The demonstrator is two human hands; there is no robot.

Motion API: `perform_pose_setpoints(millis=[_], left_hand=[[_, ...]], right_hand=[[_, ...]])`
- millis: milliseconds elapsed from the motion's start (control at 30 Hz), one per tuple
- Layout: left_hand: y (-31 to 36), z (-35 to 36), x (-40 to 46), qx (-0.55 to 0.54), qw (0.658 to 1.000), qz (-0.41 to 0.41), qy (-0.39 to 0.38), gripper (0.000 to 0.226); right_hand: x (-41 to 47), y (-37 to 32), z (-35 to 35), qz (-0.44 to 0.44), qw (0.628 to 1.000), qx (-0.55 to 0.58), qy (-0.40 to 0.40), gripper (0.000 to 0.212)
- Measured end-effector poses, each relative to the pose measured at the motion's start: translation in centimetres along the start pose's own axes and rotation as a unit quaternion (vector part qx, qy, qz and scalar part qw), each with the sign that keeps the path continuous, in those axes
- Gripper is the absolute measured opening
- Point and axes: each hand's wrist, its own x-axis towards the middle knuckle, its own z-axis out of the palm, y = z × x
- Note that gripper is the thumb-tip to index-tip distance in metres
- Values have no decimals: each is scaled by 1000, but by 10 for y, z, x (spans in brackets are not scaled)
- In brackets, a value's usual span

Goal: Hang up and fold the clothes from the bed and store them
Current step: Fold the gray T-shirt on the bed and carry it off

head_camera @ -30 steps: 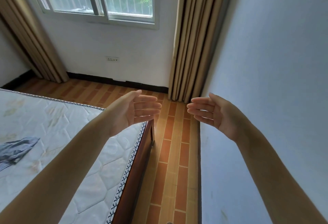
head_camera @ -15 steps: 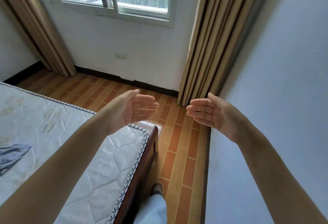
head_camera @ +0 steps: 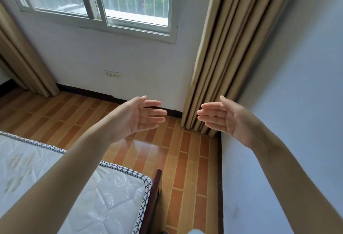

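Note:
Both my hands are held out in front of me, palms facing each other, fingers straight, holding nothing. My left hand (head_camera: 141, 116) hovers above the floor beyond the bed's corner. My right hand (head_camera: 220, 117) hovers near the blue wall on the right. The bed (head_camera: 104, 202), a bare white quilted mattress with a patterned edge on a dark wooden frame, fills the lower left. No clothes show on the part of the mattress in view.
A window (head_camera: 104, 3) sits in the far white wall, with tan curtains at its left (head_camera: 22, 63) and right (head_camera: 228, 52). A wall socket (head_camera: 112, 74) is below it. A strip of wood-pattern floor (head_camera: 185, 168) runs between the bed and the blue wall (head_camera: 289, 104).
The view has lifted and shifted right, toward the window wall. The grey garment on the mattress at the left has left the view. Both hands stay open, palms facing.

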Motion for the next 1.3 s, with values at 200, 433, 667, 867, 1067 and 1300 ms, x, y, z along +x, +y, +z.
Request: perform_pose_setpoints(millis=[200,433,667,867,1067,1300], left_hand=[[11,-54,46,-11,999,0,44,48],[20,-117,98,-49,987,3,154,50],[73,-149,200,-85,967,30,239,49],[118,-169,273,-123,951,51,280,48],[113,-186,287,-194,925,28,326,48],[128,-225,276,-211,896,50,387,49]], right_hand=[[94,-11,4,40,999,-1,-28,55],[237,-36,20,74,988,-35,-133,54],[399,-92,6,90,967,-78,-223,54],[503,-135,4,94,946,-111,-289,54],[563,-144,30,115,920,-114,-357,53],[612,-148,87,127,884,-118,-435,52]])
